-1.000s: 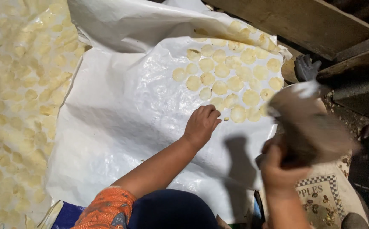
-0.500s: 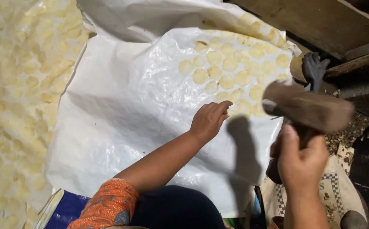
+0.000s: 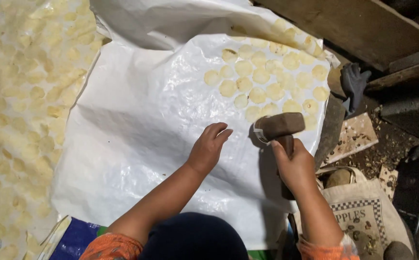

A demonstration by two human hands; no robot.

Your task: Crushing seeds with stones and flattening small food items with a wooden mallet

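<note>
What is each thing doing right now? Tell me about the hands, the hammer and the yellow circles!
Left hand: open, fingertips resting on the white sheet.
Right hand: closed around the mallet handle.
Wooden mallet: head down at the sheet.
Yellow discs: flat, spread in rows.
Cloth bag: lying open.

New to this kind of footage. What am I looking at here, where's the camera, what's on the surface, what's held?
No machine here: a person works with two bare hands, and one camera worn on the head looks down at them. A white plastic sheet covers the surface, with flat pale yellow discs laid in rows at its far right. The right hand grips a wooden mallet, its head low over the sheet near the discs. The left hand rests on the sheet beside it, holding nothing. A cloth bag lies at right.
</note>
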